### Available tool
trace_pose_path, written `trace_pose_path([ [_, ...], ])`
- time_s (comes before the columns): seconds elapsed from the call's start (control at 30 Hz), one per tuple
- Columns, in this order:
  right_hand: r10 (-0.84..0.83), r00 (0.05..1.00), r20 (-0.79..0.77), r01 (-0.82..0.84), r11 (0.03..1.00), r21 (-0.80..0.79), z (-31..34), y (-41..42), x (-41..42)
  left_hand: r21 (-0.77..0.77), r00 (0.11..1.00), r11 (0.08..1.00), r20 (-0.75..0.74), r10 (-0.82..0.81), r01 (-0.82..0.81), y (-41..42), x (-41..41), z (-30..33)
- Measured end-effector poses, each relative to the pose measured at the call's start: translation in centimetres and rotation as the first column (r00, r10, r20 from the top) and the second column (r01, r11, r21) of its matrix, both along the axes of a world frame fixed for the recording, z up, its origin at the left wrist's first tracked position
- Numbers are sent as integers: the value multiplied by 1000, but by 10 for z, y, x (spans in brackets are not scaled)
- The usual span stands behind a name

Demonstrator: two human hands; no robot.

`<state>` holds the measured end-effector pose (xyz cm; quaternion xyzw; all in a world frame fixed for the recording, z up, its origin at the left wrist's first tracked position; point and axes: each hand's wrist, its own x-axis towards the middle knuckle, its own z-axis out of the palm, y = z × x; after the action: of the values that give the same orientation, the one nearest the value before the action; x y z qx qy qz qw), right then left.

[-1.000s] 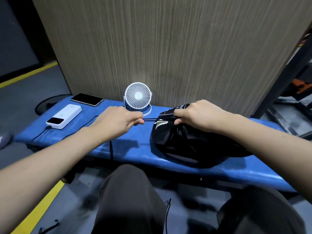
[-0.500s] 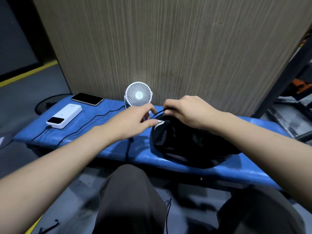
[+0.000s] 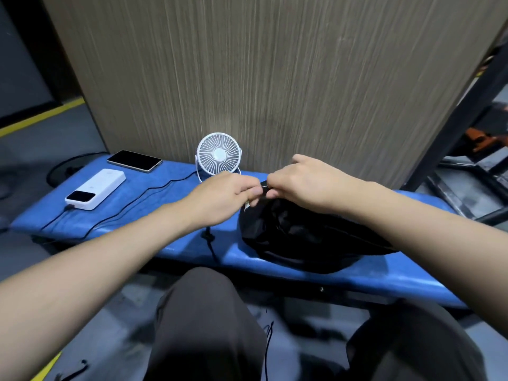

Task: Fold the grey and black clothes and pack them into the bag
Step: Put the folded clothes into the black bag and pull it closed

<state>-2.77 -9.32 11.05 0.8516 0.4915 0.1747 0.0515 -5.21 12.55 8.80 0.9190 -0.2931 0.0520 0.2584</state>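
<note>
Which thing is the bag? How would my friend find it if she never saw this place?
Look at the long blue bench in front of the wood-grain wall. On its right part lies the bag, a soft, crumpled black bundle, with the left hand and right hand pinching at its top. The white fan, white power bank and phone nearby are all hard; only the bag is floppy.

Bag (image 3: 302, 237) on bench (image 3: 165, 215), right of fan (image 3: 219, 155), power bank (image 3: 94, 188), phone (image 3: 134, 160).

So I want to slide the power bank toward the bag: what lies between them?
Head view: black cables across the blue bench, plus the left hand.
</note>
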Motion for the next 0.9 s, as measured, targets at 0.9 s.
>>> trace_pose_path([
  [0.9, -402, 916, 6, 399, 911, 105, -38, 13, -14, -196, 971, 963, -186, 151, -187, 77, 3, -4],
])
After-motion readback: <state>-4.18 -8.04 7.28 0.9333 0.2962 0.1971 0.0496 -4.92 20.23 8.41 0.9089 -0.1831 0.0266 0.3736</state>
